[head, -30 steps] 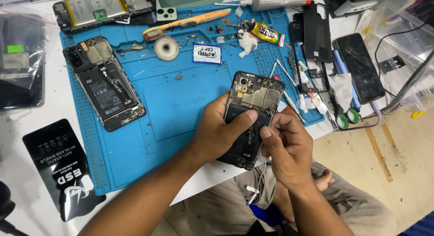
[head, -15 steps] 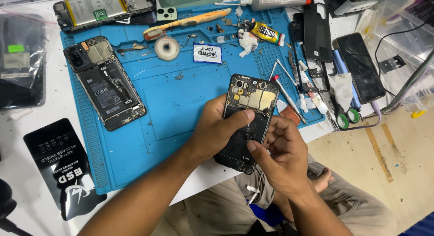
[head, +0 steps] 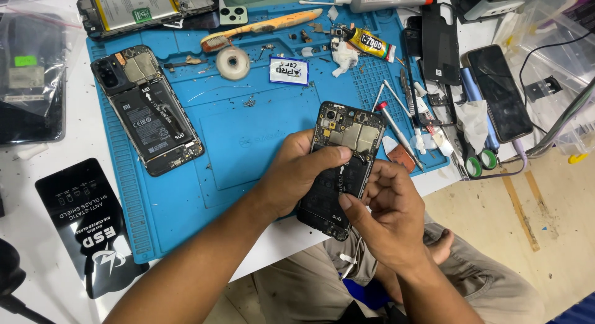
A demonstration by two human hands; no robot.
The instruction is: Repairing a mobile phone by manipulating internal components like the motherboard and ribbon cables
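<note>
My left hand [head: 300, 172] grips an opened black phone [head: 344, 163] with its back cover off, circuit board and camera showing at the top. It holds the phone over the front edge of the blue work mat [head: 248, 144], thumb across the middle. My right hand [head: 387, 209] sits against the phone's right side, fingertips pinching at the edge near the board. Whether something small is between those fingers I cannot tell.
A second opened phone [head: 149, 110] lies on the mat's left. A third, with its battery showing [head: 145, 8], lies at the back. Tape roll [head: 233, 63], glue tube [head: 367, 44], screwdriver [head: 400, 135], tweezers and an intact phone [head: 499, 91] crowd the right. A black sleeve [head: 90, 228] lies front left.
The held phone has shifted slightly. My right hand has moved along its right side and my left thumb has resettled across the middle.
</note>
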